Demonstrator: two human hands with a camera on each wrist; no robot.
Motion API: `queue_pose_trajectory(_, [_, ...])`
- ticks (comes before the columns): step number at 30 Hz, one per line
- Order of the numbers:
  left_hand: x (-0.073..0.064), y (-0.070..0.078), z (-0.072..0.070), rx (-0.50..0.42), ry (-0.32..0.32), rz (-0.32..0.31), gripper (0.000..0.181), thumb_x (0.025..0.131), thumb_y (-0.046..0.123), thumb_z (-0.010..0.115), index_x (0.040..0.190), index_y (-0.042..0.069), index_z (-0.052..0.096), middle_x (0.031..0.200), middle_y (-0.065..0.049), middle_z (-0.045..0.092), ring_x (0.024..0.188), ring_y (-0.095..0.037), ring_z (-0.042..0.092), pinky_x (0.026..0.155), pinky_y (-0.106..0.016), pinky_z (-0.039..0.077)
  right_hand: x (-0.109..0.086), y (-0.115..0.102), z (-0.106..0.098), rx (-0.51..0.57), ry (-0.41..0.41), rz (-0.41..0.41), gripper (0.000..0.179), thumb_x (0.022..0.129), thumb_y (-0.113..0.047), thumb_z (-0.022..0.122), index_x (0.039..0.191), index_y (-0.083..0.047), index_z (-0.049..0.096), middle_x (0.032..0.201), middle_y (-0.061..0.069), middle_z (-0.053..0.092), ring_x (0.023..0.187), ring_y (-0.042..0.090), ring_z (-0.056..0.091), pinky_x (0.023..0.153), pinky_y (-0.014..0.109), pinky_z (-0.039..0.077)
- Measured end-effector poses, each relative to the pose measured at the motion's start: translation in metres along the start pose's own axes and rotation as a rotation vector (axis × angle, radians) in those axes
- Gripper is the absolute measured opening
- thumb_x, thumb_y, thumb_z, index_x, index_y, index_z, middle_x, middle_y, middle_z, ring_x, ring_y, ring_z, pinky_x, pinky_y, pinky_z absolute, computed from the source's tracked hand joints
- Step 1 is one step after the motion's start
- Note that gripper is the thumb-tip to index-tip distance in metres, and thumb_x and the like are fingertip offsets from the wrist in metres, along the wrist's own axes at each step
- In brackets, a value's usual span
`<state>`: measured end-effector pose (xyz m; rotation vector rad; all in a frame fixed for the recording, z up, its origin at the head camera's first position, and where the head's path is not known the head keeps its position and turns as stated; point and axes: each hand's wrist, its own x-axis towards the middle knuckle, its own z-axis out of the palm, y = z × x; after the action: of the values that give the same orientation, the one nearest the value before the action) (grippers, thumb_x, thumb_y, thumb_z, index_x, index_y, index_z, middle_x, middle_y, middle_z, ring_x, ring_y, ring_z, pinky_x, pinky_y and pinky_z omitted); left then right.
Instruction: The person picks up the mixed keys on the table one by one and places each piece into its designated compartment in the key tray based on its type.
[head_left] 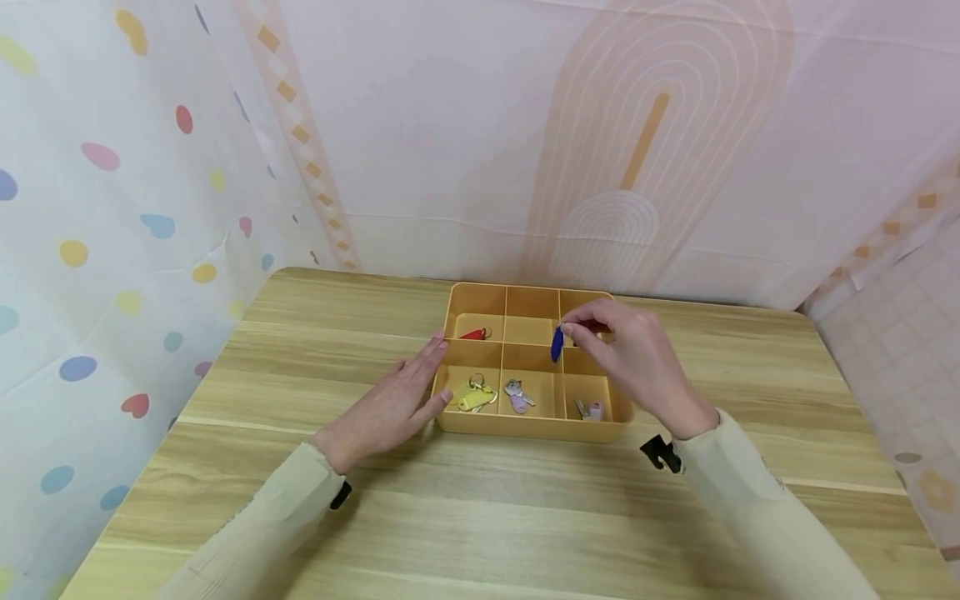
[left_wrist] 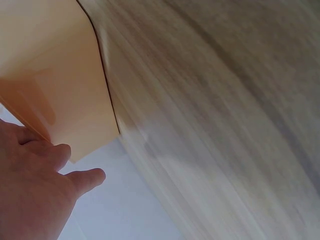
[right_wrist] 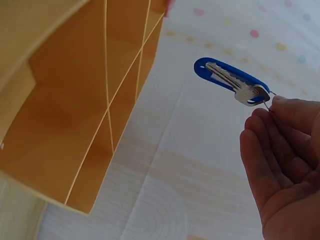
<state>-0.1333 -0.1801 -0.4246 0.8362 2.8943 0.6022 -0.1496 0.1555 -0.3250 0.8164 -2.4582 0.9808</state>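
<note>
A key with a blue tag hangs by its ring from the thumb and fingertips of my right hand, over the orange divided box. In the right wrist view the silver key lies against the tag. My left hand rests along the box's left wall, fingers extended and thumb at the front left corner. Inside the box, a red tag is back left, a yellow-tagged key front left, a purple-tagged key front middle, and a pale pink-tagged key front right. My right hand partly hides the back right compartment.
The box stands on a wood-grain table, near its back edge. Behind it hangs a pink patterned cloth, and a spotted cloth hangs on the left. Black buckles show at both wrists.
</note>
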Motion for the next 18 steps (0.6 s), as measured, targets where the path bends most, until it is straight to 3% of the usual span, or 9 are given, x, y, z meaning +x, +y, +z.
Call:
queue_pose_trajectory(4, [0.0,0.0,0.0,-0.001,-0.001,-0.001,0.076,0.112,0.049,0.034,0.165,0.001,0.01,0.173,-0.01,0.002,0.158,-0.029,0.014,0.123,-0.06,0.021,0.009,0.006,0.0,-0.01,-0.032,0.016,0.005,0.095,-0.006,0.076,0.099,-0.004,0.079,0.094,0.005,0.077,0.08,0.017,0.071,0.077,0.038,0.062])
queue_pose_trajectory(12, [0.0,0.001,0.0,0.001,-0.006,-0.003,0.076,0.112,0.05,0.033,0.166,0.002,0.008,0.173,-0.009,0.002,0.158,-0.028,0.013,0.124,-0.06,0.02,0.021,0.013,0.005,-0.033,-0.079,0.016,0.009,0.098,-0.01,0.074,0.098,-0.003,0.079,0.09,0.005,0.077,0.075,0.016,0.068,0.068,0.034,0.057])
queue_pose_trajectory(18, [0.0,0.002,-0.001,0.003,-0.013,-0.01,0.077,0.112,0.051,0.032,0.166,0.003,0.007,0.173,-0.009,0.001,0.158,-0.028,0.013,0.124,-0.059,0.02,0.03,0.018,0.011,-0.001,-0.125,0.076,0.01,0.099,-0.013,0.072,0.1,-0.005,0.079,0.092,0.004,0.076,0.074,0.016,0.062,0.065,0.03,0.052])
